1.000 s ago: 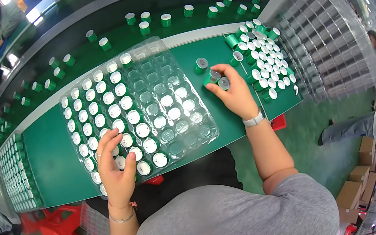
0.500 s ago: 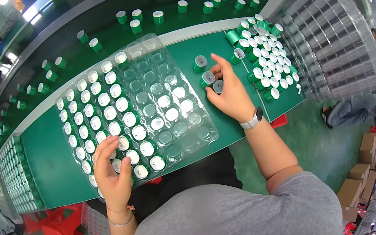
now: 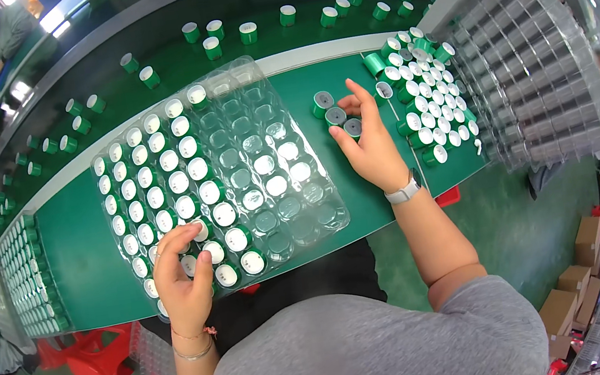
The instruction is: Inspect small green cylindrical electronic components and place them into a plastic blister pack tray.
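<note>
Three short green cylinders with grey tops stand close together on the green table. My right hand curls round the nearest ones, thumb on one side and bent fingers on the other, its index finger stretched out above them. To the left lies a clear plastic tray with round pockets; its left columns hold white-topped green cylinders, while its right-hand pockets hold none. My left hand rests over the tray's near side, fingers bent, thumb apart, hiding some cylinders and gripping nothing visible.
A dense group of white-topped green cylinders stands at the right, beside upright stacked clear trays. More cylinders are scattered along the far strip. Another filled tray sits far left. A red stool stands below the table.
My right hand has moved slightly away from me, and the two nearer grey-topped cylinders have slid closer to the far one. My left hand has shifted slightly toward me over the tray.
</note>
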`<state>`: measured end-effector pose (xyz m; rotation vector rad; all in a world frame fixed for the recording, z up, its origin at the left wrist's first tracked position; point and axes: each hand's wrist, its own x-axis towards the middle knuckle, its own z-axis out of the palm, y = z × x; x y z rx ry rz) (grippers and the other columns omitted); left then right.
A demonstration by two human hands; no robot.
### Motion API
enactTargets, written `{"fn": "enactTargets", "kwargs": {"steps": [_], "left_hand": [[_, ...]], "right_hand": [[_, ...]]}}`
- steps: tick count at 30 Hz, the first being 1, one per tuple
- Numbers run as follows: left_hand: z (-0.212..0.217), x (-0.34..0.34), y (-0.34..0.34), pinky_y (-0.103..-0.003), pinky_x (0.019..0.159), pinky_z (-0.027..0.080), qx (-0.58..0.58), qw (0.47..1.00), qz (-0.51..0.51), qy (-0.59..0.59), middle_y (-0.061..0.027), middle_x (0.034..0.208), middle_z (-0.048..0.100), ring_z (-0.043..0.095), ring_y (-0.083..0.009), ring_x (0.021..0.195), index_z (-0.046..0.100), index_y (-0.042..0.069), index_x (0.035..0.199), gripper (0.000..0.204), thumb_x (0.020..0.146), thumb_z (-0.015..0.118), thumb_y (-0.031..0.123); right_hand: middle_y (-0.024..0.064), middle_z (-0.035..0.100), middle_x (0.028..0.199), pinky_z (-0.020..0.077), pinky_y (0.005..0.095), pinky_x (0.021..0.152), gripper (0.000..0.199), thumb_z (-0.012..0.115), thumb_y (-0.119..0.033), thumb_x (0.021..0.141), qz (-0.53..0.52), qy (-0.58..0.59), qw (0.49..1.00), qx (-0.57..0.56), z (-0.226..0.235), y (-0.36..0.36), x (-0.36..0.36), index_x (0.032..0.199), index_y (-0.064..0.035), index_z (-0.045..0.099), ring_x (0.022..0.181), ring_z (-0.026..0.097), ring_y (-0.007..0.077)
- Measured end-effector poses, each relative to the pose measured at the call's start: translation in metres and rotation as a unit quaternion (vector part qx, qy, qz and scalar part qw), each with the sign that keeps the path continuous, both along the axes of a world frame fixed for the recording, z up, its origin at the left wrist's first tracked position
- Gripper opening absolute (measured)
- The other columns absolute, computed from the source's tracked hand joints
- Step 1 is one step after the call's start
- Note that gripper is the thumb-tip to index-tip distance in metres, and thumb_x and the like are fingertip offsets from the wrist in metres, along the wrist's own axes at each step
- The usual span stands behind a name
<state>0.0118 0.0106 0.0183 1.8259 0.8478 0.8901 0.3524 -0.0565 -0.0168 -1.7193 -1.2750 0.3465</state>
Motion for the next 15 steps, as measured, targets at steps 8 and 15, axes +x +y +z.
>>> {"fn": "enactTargets", "kwargs": {"steps": [8,15], "left_hand": [[0.001,-0.001,-0.001,-0.034,0.098,0.039,0.018,1.0,0.007,0.01,-0.0118,0.114,0.063,0.055,-0.0225,0.11,0.062,-0.001,0.115,0.03,0.086,0.064,0.005],[0.002,-0.002,-0.002,-0.033,0.097,0.04,0.03,0.999,0.007,0.012,-0.0127,0.113,0.064,0.057,-0.0229,0.109,0.062,-0.002,0.114,0.031,0.083,0.062,0.0]], "right_hand": [[0.018,0.05,0.132,0.0355,0.0444,0.105,0.063,0.066,-0.02,0.091,-0.049,-0.197,0.979,-0.013,0.006,-0.013,-0.004,0.144,-0.0031,0.037,0.123,0.045,0.0346],[0.0163,0.057,0.121,0.0445,0.0393,0.094,0.039,0.064,-0.021,0.092,-0.043,-0.212,0.975,0.041,0.042,0.009,0.016,0.125,-0.0023,0.056,0.112,0.054,0.0306]]}}
